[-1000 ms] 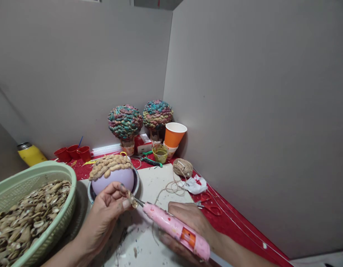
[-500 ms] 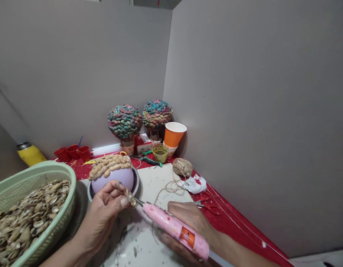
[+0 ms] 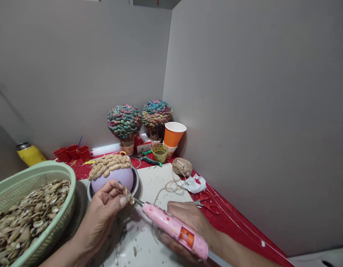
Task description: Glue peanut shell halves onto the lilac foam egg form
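Between the thumb and fingers of my left hand (image 3: 104, 207) is a peanut shell (image 3: 129, 195), its hollow side partly showing. My right hand (image 3: 190, 222) is wrapped round a pink glue gun (image 3: 166, 224), whose metal nozzle (image 3: 138, 202) touches or nearly touches the shell. Just beyond my left hand, a lilac ball (image 3: 114, 180) rests in a metal bowl (image 3: 136, 183). Rows of peanut shells (image 3: 108, 164) cover the ball's upper part, while its lower side is bare. Any glue on the held shell is too small to make out.
A green basket (image 3: 69, 178) of peanut shells stands at left. Twine (image 3: 182, 167), scissors (image 3: 210, 207) and crumpled tissue (image 3: 194, 183) lie at right. Behind are two colourful shell-covered balls (image 3: 124, 121), an orange cup (image 3: 174, 135), red cups (image 3: 84, 152), pliers (image 3: 152, 161) and a yellow bottle (image 3: 32, 154).
Hardly anything differs. Both hands, the shell and the glue gun keep nearly the same place, with the whole view shifted very slightly.
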### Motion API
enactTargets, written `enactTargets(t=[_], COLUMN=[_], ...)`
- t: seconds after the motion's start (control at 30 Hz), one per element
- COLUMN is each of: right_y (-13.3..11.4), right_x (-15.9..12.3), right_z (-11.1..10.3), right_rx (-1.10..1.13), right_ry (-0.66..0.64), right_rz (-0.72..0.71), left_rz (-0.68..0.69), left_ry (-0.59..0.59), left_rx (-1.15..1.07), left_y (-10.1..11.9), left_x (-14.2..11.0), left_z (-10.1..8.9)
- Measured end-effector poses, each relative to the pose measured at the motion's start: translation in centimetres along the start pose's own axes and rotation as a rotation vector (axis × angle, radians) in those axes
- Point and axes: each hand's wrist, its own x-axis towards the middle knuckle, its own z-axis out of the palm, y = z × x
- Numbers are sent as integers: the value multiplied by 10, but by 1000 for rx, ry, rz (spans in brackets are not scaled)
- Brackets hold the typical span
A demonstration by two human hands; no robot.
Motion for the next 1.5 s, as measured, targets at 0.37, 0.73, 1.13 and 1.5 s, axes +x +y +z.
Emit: enactTargets(t=[0.37, 0.73, 1.13, 1.5], right_y=[2, -3, 1, -4], right_x=[2, 9, 3, 7], right_z=[0, -5, 2, -2], right_rx=[-48, -83, -21, -34], right_ry=[50, 79, 87, 88], right_rz=[-58, -90, -52, -73], left_rz=[-3, 17, 21, -2], left_ry=[15, 4, 8, 9], left_rx=[0, 1, -2, 45], left_y=[2, 2, 1, -4], left_x=[-2, 1, 0, 0], left_z=[0, -2, -2, -2])
